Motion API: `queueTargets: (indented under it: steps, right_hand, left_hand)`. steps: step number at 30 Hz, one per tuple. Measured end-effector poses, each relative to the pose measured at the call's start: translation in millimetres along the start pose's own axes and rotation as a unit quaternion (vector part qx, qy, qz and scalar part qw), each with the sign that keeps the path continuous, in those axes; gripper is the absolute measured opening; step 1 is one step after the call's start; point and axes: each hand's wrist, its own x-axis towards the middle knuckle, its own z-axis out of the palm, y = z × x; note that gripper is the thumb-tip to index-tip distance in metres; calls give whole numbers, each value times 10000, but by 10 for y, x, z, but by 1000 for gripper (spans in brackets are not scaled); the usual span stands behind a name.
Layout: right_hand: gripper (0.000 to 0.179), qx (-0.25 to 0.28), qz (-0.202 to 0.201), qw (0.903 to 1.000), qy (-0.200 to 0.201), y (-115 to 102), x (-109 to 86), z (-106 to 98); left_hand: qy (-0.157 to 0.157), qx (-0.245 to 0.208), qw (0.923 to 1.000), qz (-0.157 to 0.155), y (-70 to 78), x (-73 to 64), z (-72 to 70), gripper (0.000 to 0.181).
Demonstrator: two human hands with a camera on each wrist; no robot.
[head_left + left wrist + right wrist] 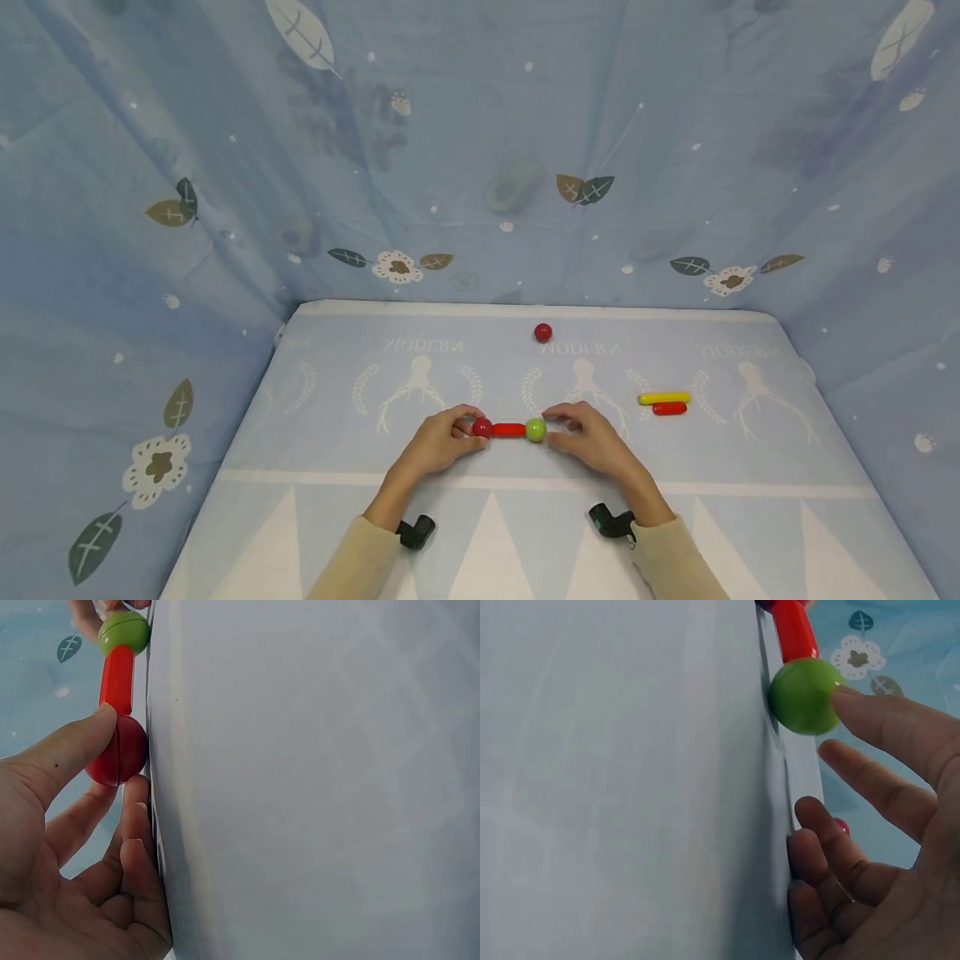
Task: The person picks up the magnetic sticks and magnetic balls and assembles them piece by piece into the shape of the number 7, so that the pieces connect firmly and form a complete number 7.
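Observation:
On the table, a red stick joins a red ball at its left end to a green ball at its right end. My left hand pinches the red ball, its thumb lying over the ball close to the stick. Beside the green ball is my right hand, thumb and index finger spread apart. In the right wrist view, the green ball overlaps the right thumb's tip, and the other fingers are loosely bent around nothing.
Another red ball lies near the table's back edge. To the right, a yellow stick and a shorter red stick lie side by side. Blue patterned cloth hangs behind and at both sides of the table.

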Motion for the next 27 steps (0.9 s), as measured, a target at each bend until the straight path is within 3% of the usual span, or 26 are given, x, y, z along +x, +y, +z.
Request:
queueTargets:
  steps: [10, 18, 27]
  right_hand:
    - [30, -31, 186, 9983, 555, 63, -145, -323]
    - [30, -247, 220, 9932, 1118, 249, -315, -662]
    - [28, -877, 115, 9786, 1858, 465, -474, -990]
  left_hand:
    - [5, 9, 10000, 41, 7, -8, 3, 36]
    - [8, -29, 10000, -67, 21, -23, 0, 35]
    - [25, -43, 10000, -43, 18, -19, 2, 36]
